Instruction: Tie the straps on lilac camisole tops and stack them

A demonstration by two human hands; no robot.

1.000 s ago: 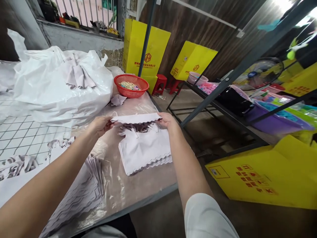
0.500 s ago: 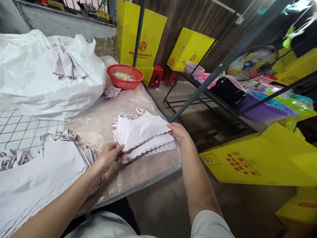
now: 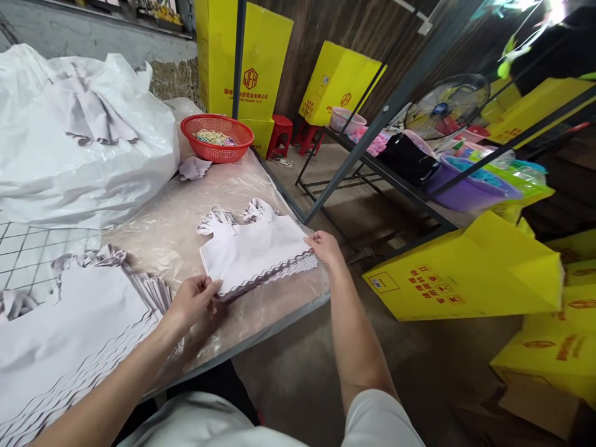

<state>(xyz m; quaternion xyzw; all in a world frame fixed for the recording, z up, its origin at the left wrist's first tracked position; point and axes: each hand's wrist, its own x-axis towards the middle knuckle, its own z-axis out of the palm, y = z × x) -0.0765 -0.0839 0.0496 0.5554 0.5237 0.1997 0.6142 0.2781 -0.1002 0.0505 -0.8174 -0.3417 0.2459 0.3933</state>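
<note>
A small stack of pale lilac strappy tops with wavy cut hems lies on the plastic-covered table. My left hand pinches the near left hem corner of the uppermost top. At the right hem corner, my right hand grips the same top between thumb and fingers. Its straps bunch up at the far side, and the hems of those beneath peek out along the front. To the left, a larger pile of the same tops fans out, partly hidden behind my left forearm.
A big white plastic bag with a lilac garment on it stands at back left. Beyond the stack sits a red basket beside a fabric scrap. A metal frame post and a yellow box flank the right.
The top held in both hands has been lowered flat onto the stack, its hem now near those underneath. The view has shifted somewhat to the right.
</note>
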